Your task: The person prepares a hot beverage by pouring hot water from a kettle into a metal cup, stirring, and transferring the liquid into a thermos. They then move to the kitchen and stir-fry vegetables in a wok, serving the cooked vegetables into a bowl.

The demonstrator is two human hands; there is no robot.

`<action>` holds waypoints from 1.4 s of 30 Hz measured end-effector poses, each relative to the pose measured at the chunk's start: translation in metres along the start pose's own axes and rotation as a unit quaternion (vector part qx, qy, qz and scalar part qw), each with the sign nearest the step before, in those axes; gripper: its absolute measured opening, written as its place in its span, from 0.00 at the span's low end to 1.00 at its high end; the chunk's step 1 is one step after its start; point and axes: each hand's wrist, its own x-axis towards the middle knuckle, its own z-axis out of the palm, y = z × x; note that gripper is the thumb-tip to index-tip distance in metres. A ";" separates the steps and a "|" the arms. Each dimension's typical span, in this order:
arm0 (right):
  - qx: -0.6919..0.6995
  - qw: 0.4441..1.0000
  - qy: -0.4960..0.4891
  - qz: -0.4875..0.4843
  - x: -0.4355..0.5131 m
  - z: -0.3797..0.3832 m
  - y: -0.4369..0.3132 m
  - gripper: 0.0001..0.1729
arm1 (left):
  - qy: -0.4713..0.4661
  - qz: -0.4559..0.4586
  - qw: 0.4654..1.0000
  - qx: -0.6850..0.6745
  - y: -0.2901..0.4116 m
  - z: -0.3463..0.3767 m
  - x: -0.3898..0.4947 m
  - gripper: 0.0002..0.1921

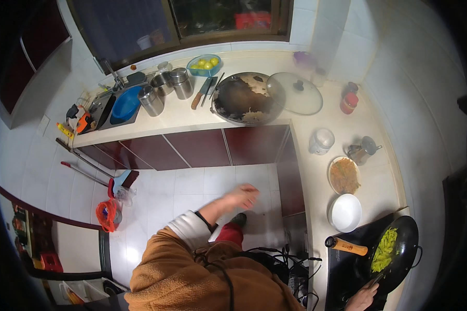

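Observation:
At the lower right, my right hand (362,298) grips the handle of a cooking utensil (377,279), probably a spatula, whose far end reaches into a black wok (406,243). Sliced green vegetables (385,248) lie in the wok, which sits on a black cooktop (336,268). The wok's wooden handle (350,247) points left, with no hand on it. My left hand (242,196) hangs blurred above the floor, its fingers loosely bent and nothing seen in them. Beside the cooktop stands a white bowl (345,213).
Past the bowl are a plate of shredded food (344,175), a glass jar (322,140) and a small jug (362,149). A large scorched pan (241,97), a glass lid (295,93) and a cleaver (204,91) lie on the far counter. Black cables (286,252) hang near my body.

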 end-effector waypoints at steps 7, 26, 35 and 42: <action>0.167 0.980 -0.035 0.100 -0.030 -0.103 -0.023 0.38 | 0.373 0.121 0.920 0.013 0.025 -0.228 0.075 0.09; 0.058 0.981 -0.057 0.177 -0.040 -0.173 -0.203 0.30 | 0.338 0.100 0.838 0.417 0.231 -0.434 0.317 0.12; 0.222 0.911 -0.119 0.326 -0.058 -0.166 -0.240 0.36 | 0.313 0.202 0.796 0.476 0.214 -0.476 0.425 0.16; 0.343 0.870 0.027 0.352 -0.027 -0.236 -0.259 0.16 | 0.300 0.423 0.732 0.442 0.292 -0.437 0.295 0.13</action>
